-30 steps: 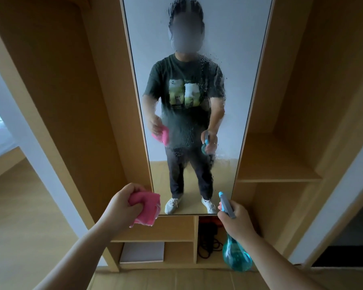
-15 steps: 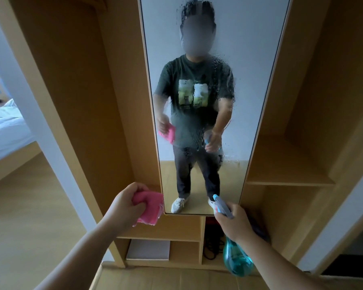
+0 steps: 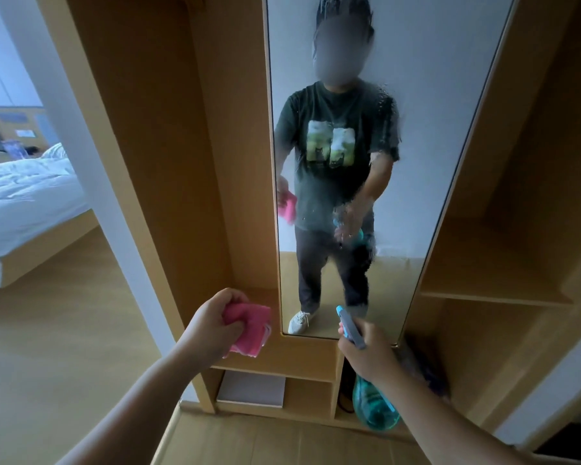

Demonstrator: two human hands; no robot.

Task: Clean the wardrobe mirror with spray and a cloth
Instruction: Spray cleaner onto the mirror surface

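1. Mirror [image 3: 416, 95]: tall glass panel set upright in the wooden wardrobe [image 3: 155, 129]. Spray droplets [image 3: 383, 105] speckle its middle, and it reflects the person.
2. Left hand [image 3: 212, 325]: raised by the mirror's lower left corner, fingers [image 3: 232, 325] curled round a bunched pink cloth [image 3: 250, 330], which sits just left of the glass.
3. Right hand [image 3: 369, 350]: below the mirror's bottom edge, fingers wrapped round the neck of a teal spray bottle [image 3: 374, 407]. The blue nozzle points up toward the glass and the body hangs beneath.
4. Surroundings: open shelf [image 3: 490, 273] at right; bed [image 3: 24, 196] with white bedding at far left.
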